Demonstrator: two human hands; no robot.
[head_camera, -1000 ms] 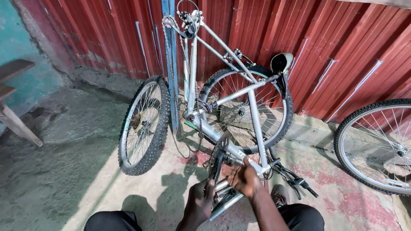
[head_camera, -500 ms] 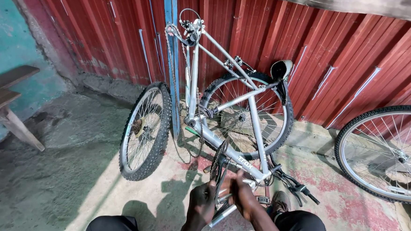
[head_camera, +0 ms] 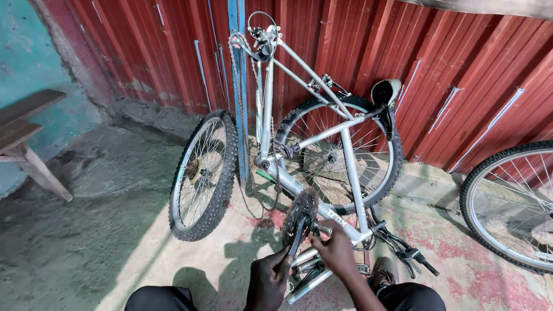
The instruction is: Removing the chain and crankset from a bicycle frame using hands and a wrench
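Both hands have slid a little lower and closer together on the bike since a moment ago, and the whole bike now sits a bit higher in view. The left hand (head_camera: 269, 287) is curled around the dark pedal arm (head_camera: 295, 235) just below the toothed chain ring (head_camera: 300, 216). The right hand (head_camera: 336, 252) is bent over the middle of the crank, fingers closed down on it, but what sits under them is hidden.

The silver bike frame (head_camera: 347, 164) stands upside down, its handlebars (head_camera: 402, 251) on the ground near the person's knees. It leans by a blue post (head_camera: 240, 81) and a red metal wall (head_camera: 449, 83). A loose wheel (head_camera: 203, 175) stands just beside the frame on the left, and the back wheel (head_camera: 339, 155) sits behind the frame. The seat (head_camera: 384, 93) is close to the wall. Another wheel (head_camera: 530, 208) stands well apart on the right. A wooden bench (head_camera: 12, 134) is by the green wall on the far left.
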